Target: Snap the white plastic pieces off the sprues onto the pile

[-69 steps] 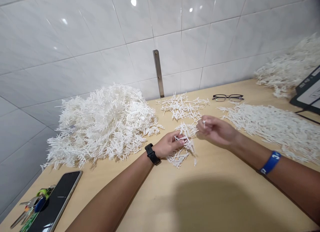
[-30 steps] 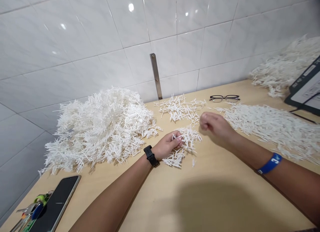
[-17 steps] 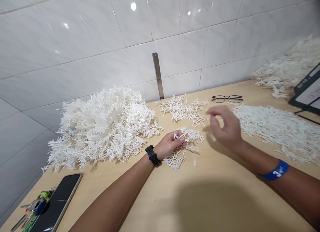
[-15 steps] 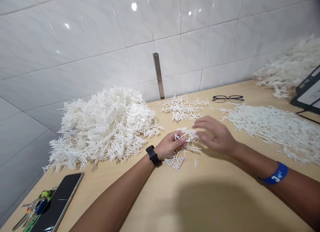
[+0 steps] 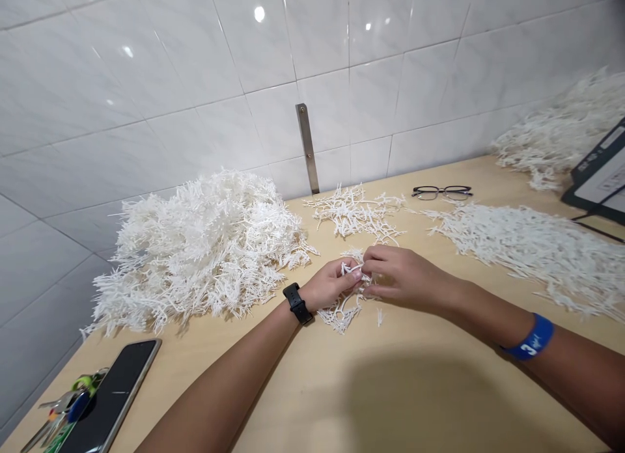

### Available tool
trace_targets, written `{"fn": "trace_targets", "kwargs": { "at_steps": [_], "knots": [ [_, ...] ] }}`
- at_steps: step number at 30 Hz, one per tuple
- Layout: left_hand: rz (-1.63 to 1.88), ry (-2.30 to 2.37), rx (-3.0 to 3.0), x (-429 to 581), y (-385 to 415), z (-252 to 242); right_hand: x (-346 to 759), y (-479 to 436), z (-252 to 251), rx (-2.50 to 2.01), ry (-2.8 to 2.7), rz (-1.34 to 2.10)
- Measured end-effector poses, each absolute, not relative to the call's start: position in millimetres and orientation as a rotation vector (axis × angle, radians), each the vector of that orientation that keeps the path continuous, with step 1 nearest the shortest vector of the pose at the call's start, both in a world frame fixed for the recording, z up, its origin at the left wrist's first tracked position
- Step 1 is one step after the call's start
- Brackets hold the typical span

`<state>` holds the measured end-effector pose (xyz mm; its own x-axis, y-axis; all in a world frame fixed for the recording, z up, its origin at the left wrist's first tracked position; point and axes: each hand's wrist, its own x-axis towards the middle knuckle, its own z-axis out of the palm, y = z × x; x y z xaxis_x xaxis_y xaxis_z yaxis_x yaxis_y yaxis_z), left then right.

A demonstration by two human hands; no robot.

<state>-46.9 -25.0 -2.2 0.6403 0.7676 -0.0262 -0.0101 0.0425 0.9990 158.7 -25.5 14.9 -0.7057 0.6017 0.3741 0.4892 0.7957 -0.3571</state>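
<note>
My left hand (image 5: 331,285), with a black watch on its wrist, pinches a white branched plastic sprue (image 5: 343,306) that rests on the wooden table (image 5: 415,388). My right hand (image 5: 403,279), blue band on the wrist, has come against the left hand, and its fingertips pinch the same sprue at the top. A big heap of white sprues (image 5: 200,245) lies to the left. A smaller scatter of sprues (image 5: 354,212) lies just behind my hands. A flat spread of loose white sticks (image 5: 527,248) lies to the right.
A pair of glasses (image 5: 442,192) lies near the tiled wall. A phone (image 5: 110,401) and a bunch of keys (image 5: 61,411) sit at the front left. At the right edge there is a dark device (image 5: 598,173), and behind it another white heap (image 5: 561,134).
My right hand swung out right toward the loose sticks, opened, then came back left and closed on the sprue in my left hand. The left hand stayed put.
</note>
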Motion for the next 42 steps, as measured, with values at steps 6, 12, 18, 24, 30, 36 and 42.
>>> {"fn": "trace_targets", "kwargs": {
  "at_steps": [6,12,18,24,30,36,42],
  "knots": [
    [0.67,0.705,1.449,-48,-28,4,156,-28,10,-0.791,-2.478,0.53],
    [0.667,0.749,1.552,-48,-27,1,155,-29,10,-0.814,-2.408,0.641],
    [0.578,0.651,1.542,-50,-26,6,153,-30,12,-0.621,-2.38,0.931],
    [0.529,0.567,1.474,-52,-23,5,155,-26,13,-0.646,-2.277,1.275],
    [0.505,0.511,1.453,-51,-23,8,159,-18,10,-0.549,-2.2,1.483],
    [0.486,0.499,1.322,-56,-20,3,172,-13,10,-0.529,-1.963,1.703],
    [0.629,0.524,1.198,-59,-16,4,180,4,7,-0.826,-1.279,1.397]
  ]
}}
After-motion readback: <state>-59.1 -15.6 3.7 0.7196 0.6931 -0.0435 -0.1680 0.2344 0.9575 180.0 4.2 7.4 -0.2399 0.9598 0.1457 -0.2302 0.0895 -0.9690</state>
